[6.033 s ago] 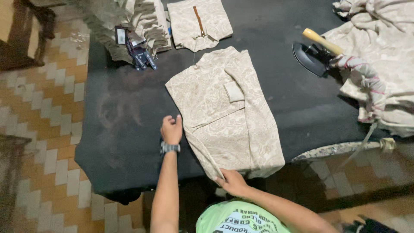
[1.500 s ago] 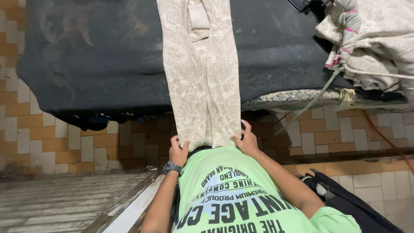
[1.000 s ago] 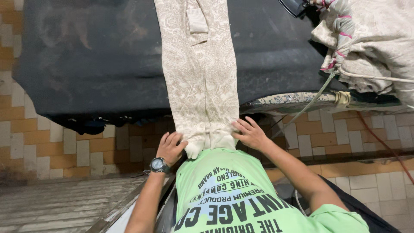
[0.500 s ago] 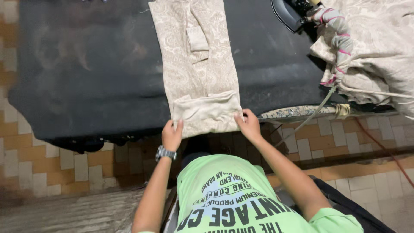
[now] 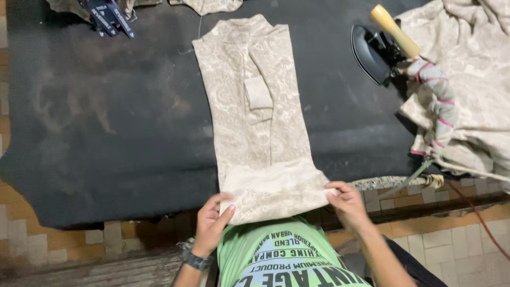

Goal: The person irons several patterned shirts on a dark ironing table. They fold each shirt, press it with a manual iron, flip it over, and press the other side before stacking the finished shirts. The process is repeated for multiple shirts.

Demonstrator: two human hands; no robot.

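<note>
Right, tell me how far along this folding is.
Done: the beige garment lies folded into a long narrow strip on the dark table. In hand: left hand and right hand grip its near end, turned up over itself. Left: the far length is unfolded, and a cloth heap waits beside the iron.

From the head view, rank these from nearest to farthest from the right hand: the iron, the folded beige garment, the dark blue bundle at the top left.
1. Folded beige garment: its near hem is pinched in the right hand.
2. Iron: upper right on the dark table, beside the cloth pile.
3. Dark blue bundle: far top-left corner.
</note>
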